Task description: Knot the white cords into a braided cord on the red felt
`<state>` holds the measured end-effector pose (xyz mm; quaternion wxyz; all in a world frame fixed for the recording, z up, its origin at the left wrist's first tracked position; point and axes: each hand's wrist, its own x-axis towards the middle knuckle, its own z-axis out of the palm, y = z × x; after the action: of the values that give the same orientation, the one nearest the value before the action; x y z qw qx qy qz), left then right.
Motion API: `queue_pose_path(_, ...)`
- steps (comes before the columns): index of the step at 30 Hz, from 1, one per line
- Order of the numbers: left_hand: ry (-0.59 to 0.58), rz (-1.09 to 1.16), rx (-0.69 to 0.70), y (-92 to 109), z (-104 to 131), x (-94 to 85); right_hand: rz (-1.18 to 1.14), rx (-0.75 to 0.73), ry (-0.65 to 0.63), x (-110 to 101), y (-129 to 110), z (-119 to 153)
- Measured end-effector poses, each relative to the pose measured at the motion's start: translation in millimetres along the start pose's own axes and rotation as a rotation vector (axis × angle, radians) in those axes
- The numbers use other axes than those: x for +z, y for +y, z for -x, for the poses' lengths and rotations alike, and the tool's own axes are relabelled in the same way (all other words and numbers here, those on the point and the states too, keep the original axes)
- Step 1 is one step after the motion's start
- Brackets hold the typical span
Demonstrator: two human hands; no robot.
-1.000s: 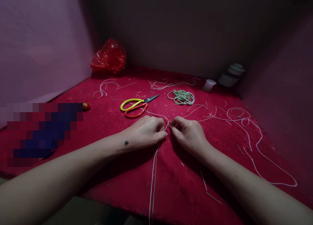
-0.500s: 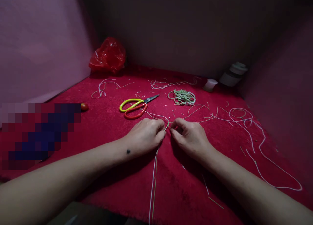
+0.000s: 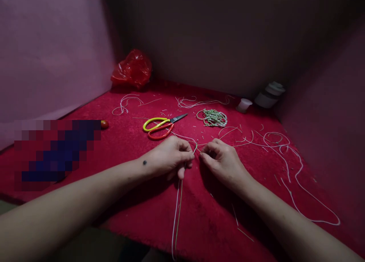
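Note:
In the middle of the red cloth, my left hand (image 3: 178, 155) pinches a thin white-and-green cord (image 3: 178, 209) whose two strands hang down toward the front edge. A short green knotted part (image 3: 195, 146) stands up just beyond my left fingertips. Close by on the right, my right hand (image 3: 218, 157) is closed in a pinch on a thin strand leading from the knotted part. Scissors (image 3: 161, 128) with one yellow and one red handle lie beyond my left hand, blades slightly apart. A bundle of green-and-white braided cord (image 3: 215, 118) lies farther back.
Loose white cord (image 3: 302, 167) curls across the right side, with more strands (image 3: 125, 104) at the back left. A red plastic bag (image 3: 132, 70), a small white spool (image 3: 244, 105) and a white jar (image 3: 270, 95) stand at the back. Cord snippets are scattered about.
My left thumb and fingers have shifted, with a finger now lower beside the hanging strands. My right hand still pinches near the knotted part. The whole view has shifted slightly.

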<state>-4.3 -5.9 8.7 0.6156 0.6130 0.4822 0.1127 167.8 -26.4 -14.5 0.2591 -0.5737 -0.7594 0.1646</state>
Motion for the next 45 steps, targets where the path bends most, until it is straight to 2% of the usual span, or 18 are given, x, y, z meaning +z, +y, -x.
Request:
queue_pose_path(3, -0.065, 0.105, -0.005, -2, -1, -0.7, -0.003, -0.001, -0.01, 0, 0, 0)
queue_pose_path(6, -0.073, 0.131, -0.026, -2, -1, 1.0, -0.046, 0.006, -0.033, -1, 1, 0)
queue_pose_path(11, -0.037, 0.082, -0.055, 3, 2, 5.5, -0.101, 0.044, -0.054, -2, 1, 0)
queue_pose_path(25, -0.072, -0.036, -0.062, 1, 0, 3.4, -0.218, 0.098, -0.108, -1, 2, -3)
queue_pose_path(30, -0.076, -0.023, -0.088, -1, 0, 3.9, -0.182, 0.098, -0.117, -2, 1, -3)
queue_pose_path(32, -0.046, -0.025, -0.068, -2, 2, 2.9, -0.158, 0.099, -0.123, -2, 0, -3)
queue_pose_path(35, 0.11, -0.139, 0.087, -1, 7, -0.8, -0.201, 0.114, -0.138, -4, -1, -4)
queue_pose_path(37, 0.217, -0.206, 0.194, 1, 11, -3.1, -0.299, 0.18, -0.162, -7, -3, -6)
queue_pose_path(38, 0.231, -0.198, 0.213, 2, 13, -3.6, -0.368, 0.236, -0.183, -9, -4, -7)
queue_pose_path(40, 0.155, -0.1, 0.154, 4, 16, -2.7, -0.53, 0.375, -0.227, -12, -6, -8)
queue_pose_path(43, -0.089, 0.187, -0.009, 3, 17, 2.7, -0.776, 0.531, -0.269, -16, -7, -7)
queue_pose_path(45, -0.241, 0.405, -0.054, 1, 15, 8.0, -0.89, 0.573, -0.262, -16, -7, -5)
